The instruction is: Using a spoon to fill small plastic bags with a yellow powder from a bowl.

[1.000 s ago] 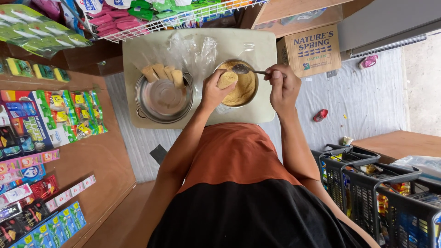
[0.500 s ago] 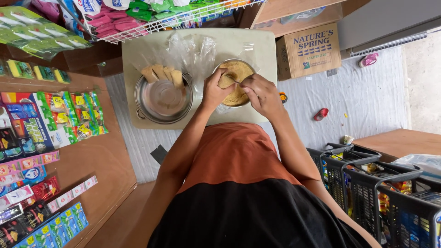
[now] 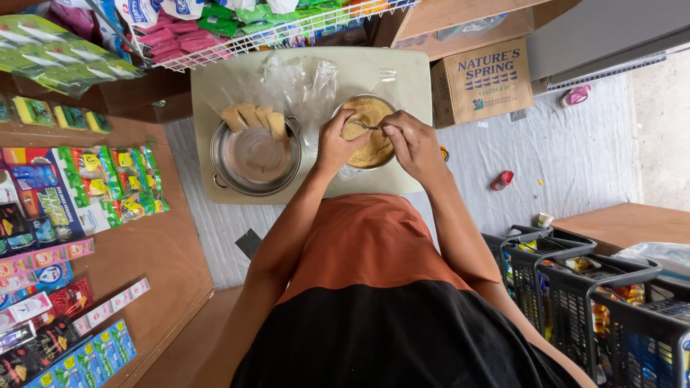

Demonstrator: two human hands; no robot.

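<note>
My left hand (image 3: 333, 142) grips a small clear bag filled with tan powder (image 3: 351, 130), held over a metal bowl (image 3: 369, 128) of the same tan powder. My right hand (image 3: 411, 143) pinches a metal spoon (image 3: 367, 126) whose tip rests at the mouth of the bag. To the left stands a steel pot (image 3: 255, 157) with several filled tan packets (image 3: 254, 115) leaning against its far rim. Loose clear plastic bags (image 3: 302, 75) lie behind the bowl. All of it sits on a pale square table (image 3: 215, 79).
A wire rack of packaged goods (image 3: 237, 25) hangs over the table's far edge. A cardboard box (image 3: 483, 77) stands at the right. Snack packets on wooden shelves (image 3: 65, 201) fill the left side. Black plastic baskets (image 3: 575, 287) sit at the lower right.
My right hand brought the spoon from above the bowl's right rim over to the bag in my left hand. The left hand has stayed over the bowl.
</note>
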